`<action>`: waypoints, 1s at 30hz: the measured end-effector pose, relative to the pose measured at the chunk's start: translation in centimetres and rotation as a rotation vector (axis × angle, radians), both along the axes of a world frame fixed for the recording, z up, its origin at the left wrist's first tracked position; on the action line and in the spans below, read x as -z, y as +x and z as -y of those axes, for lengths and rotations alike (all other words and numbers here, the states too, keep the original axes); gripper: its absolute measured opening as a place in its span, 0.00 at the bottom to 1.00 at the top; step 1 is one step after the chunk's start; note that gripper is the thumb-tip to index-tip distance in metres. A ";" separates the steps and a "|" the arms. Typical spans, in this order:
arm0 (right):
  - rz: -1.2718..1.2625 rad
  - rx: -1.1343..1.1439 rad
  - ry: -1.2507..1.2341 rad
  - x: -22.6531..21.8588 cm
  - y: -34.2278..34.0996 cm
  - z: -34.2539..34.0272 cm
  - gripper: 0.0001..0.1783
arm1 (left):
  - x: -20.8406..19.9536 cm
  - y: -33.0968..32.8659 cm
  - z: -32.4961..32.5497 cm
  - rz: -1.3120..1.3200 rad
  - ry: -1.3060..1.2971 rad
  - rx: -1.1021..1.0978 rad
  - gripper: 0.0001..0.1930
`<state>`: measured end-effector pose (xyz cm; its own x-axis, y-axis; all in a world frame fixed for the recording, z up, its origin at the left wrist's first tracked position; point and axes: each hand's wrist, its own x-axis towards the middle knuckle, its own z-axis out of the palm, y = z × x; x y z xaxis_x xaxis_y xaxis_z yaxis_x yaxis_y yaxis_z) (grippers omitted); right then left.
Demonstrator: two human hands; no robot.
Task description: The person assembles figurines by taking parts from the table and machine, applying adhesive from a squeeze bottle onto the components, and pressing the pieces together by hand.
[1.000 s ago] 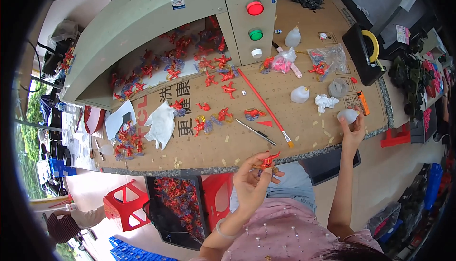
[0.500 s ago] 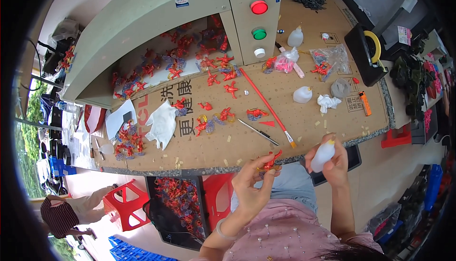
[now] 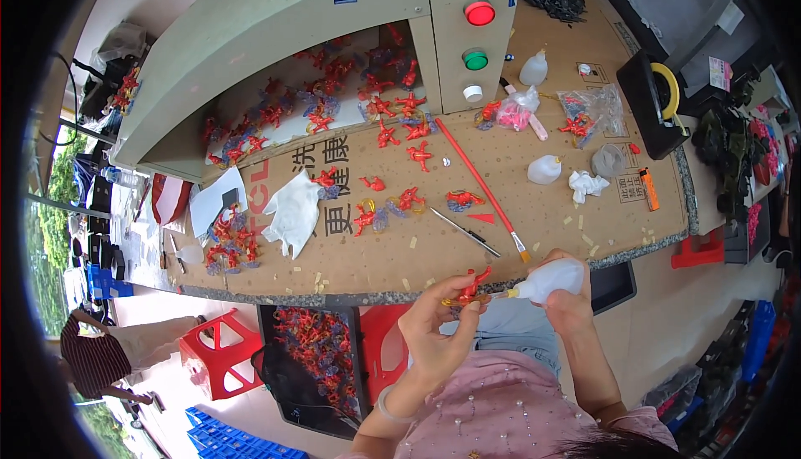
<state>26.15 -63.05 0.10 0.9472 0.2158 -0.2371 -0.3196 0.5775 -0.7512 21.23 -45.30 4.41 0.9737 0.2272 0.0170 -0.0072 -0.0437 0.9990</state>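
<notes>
Between the thumb and fingers of my left hand [image 3: 438,330] is a small red toy figure [image 3: 473,285] with a yellowish, see-through base. My right hand [image 3: 570,299] is wrapped round a white squeeze bottle [image 3: 552,279], tipped sideways. Its thin nozzle points left and reaches the lower part of the figure; whether it touches is too small to tell. Both hands are just off the table's near edge. Close by on the table lie a red paintbrush [image 3: 484,188] with a yellow-tipped end, a pen [image 3: 465,232] and another red figure [image 3: 464,200].
A beige arched machine [image 3: 275,42] holding several red figures stands at the back. On the table are a white glove [image 3: 292,214], a second bottle [image 3: 545,169], crumpled tissue [image 3: 587,185] and an orange cutter [image 3: 649,189]. A black crate [image 3: 363,359] of figures sits below, beside a red stool [image 3: 221,355].
My right hand has swung the bottle from nearly upright to sideways and brought its nozzle left to the figure. My left hand still holds the figure. The whole view has shifted slightly.
</notes>
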 end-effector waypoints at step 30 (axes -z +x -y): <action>0.250 -0.083 -0.456 -3.1 0.2 0.2 0.21 | 0.2 -0.1 -0.4 0.166 0.351 -0.104 0.18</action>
<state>26.30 -63.27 3.23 0.9710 0.2202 -0.0933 -0.1292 0.1546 -0.9795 21.16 -44.91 4.23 0.9234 0.2764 0.2663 -0.1452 -0.3909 0.9089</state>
